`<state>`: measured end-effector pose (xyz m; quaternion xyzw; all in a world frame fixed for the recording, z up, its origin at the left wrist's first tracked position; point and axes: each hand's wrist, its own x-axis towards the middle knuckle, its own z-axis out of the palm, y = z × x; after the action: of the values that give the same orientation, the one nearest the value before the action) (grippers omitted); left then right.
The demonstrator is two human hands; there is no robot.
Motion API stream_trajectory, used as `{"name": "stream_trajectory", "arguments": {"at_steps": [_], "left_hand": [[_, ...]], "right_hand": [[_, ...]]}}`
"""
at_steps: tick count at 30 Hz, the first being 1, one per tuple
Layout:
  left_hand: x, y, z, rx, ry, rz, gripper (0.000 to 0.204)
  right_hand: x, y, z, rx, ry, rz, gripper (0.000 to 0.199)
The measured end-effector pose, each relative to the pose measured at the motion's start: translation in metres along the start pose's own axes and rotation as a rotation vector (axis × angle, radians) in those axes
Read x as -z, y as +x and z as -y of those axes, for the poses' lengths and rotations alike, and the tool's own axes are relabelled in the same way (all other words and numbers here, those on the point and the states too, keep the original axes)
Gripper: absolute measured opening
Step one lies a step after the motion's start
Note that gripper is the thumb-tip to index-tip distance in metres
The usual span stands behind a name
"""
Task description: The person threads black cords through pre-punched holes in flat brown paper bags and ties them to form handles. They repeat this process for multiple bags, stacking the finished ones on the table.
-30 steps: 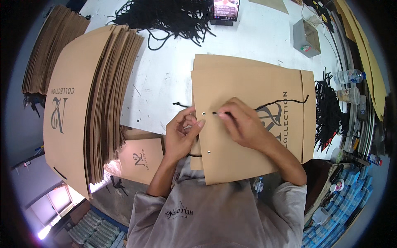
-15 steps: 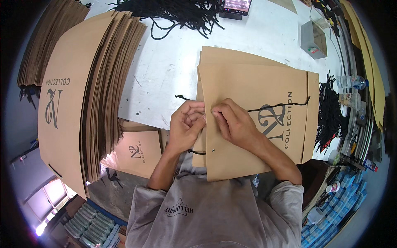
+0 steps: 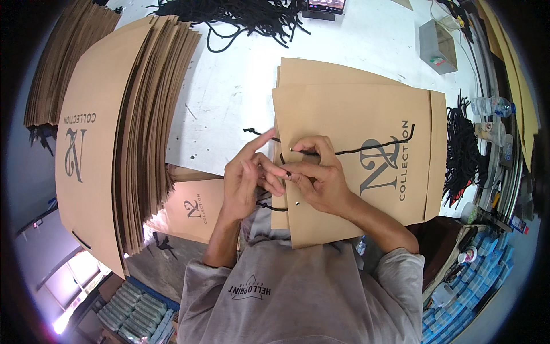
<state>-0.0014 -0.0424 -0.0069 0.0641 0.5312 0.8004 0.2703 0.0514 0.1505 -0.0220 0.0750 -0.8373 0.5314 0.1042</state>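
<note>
A brown paper bag [image 3: 344, 221] with dark print lies flat on top of another in front of me. At its left edge my right hand [image 3: 323, 180] pinches the small end of a black cord [image 3: 366, 150] between thumb and fingers. More of this cord passes under its bent fingers and trails right across the print. My left hand [image 3: 252, 180] is close against the bag's edge, index finger stretched up, other fingers bent and apart. One of its fingertips touches the pinched cord end. Below, an eyelet hole [image 3: 297, 203] shows near the edge.
A tall stack of brown bags [image 3: 97, 132] stands at left, another stack [image 3: 69, 63] behind it. Black cords [image 3: 246, 17] heap at the back, more cords [image 3: 463, 149] at right. A grey box [image 3: 437, 49] and a plastic bottle [image 3: 490, 106] are on the right.
My right hand has shifted slightly down and pinches a cord end in view. The left fingers have spread, the index pointing up. The trailing cord has slid a little left.
</note>
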Motion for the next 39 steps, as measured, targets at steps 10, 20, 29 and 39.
{"name": "stream_trajectory", "arguments": {"at_steps": [10, 20, 29, 39], "left_hand": [[-0.006, 0.011, 0.006, 0.238, 0.204, 0.062, 0.057], [0.001, 0.001, 0.024, -0.102, 0.559, -0.297, 0.039], [0.013, 0.011, 0.035, -0.423, 0.426, -0.152, 0.015], [0.004, 0.014, 0.04, -0.268, 0.279, -0.121, 0.012]], "right_hand": [[0.003, -0.002, 0.027, 0.32, -0.044, -0.037, 0.021], [-0.021, 0.021, 0.006, -0.253, -0.031, -0.082, 0.011], [0.003, 0.023, 0.005, -0.363, 0.234, 0.182, 0.007], [0.007, 0.025, 0.001, -0.433, 0.54, 0.069, 0.009]]}}
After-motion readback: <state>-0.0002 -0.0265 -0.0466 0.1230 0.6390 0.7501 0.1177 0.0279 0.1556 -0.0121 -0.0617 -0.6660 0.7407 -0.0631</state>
